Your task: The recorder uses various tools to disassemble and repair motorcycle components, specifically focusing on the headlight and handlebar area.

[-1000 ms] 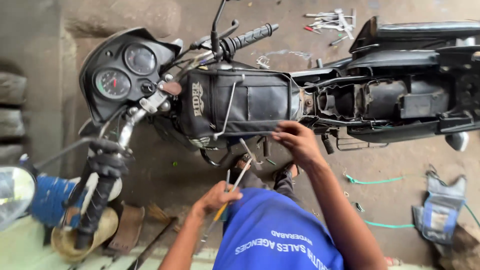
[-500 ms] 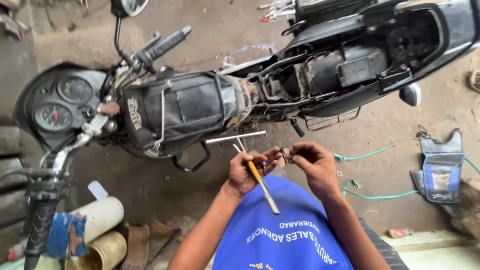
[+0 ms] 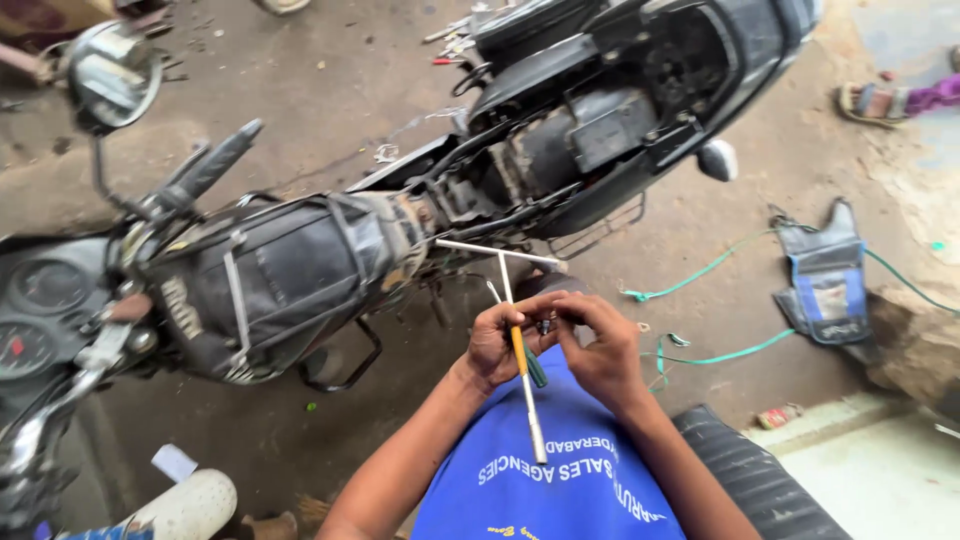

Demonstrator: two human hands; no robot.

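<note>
My left hand [image 3: 497,345] is closed around a silver T-handle wrench [image 3: 503,275], together with a yellow-handled tool [image 3: 518,350] and a green-handled tool [image 3: 536,368]. The wrench's shaft points down over my blue shirt [image 3: 545,490]. My right hand [image 3: 603,352] meets the left and pinches a small dark metal part [image 3: 545,325] between its fingertips. Both hands hover in front of my chest, just short of the motorcycle [image 3: 300,270]. Its tank wears a black cover, and its seat is off.
The exposed rear frame and battery area [image 3: 600,130] lie ahead to the right. A detached black seat [image 3: 760,480] sits by my right arm. On the dirt floor are a blue pouch [image 3: 825,285], a green cord [image 3: 700,275] and loose tools [image 3: 450,40]. Another person's sandalled foot [image 3: 880,100] shows at upper right.
My right hand left the bike's underside and came back to my chest. Both hands have joined around the small part, and the tools now stand more upright. The view has swung right.
</note>
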